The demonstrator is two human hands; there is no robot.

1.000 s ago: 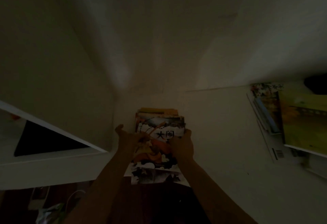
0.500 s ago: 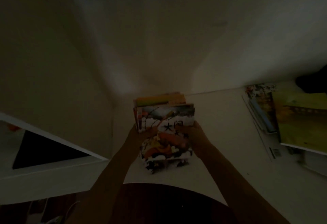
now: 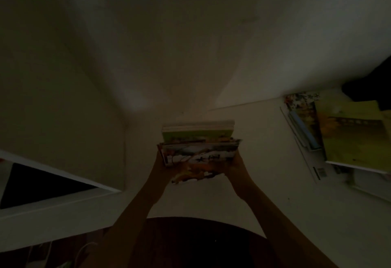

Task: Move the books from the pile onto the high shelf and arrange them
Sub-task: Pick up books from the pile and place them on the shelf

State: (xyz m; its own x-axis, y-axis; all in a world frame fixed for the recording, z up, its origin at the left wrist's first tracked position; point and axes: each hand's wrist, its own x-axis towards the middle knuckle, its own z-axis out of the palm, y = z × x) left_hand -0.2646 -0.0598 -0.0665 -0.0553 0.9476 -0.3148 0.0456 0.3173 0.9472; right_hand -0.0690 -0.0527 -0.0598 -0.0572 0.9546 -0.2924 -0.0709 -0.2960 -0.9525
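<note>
Books [image 3: 198, 147] between left hand [image 3: 164, 162] and right hand [image 3: 233, 163] — fingers clasping the stack's short ends — long axis left-right

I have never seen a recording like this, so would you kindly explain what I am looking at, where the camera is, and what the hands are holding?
There is no machine here: a person wears one wide-angle camera on the head, and you see that person's own two bare arms reaching up and away from the camera. The picture is dark and the wide lens bends it.

The left hand and the right hand grip a small stack of picture books from either side; its top cover is colourful with large printed characters. The stack is raised over a pale shelf surface in a corner of white walls. I cannot tell whether it touches the surface yet.

To the right, more books lie flat on the same surface, one with a yellow-green cover.
</note>
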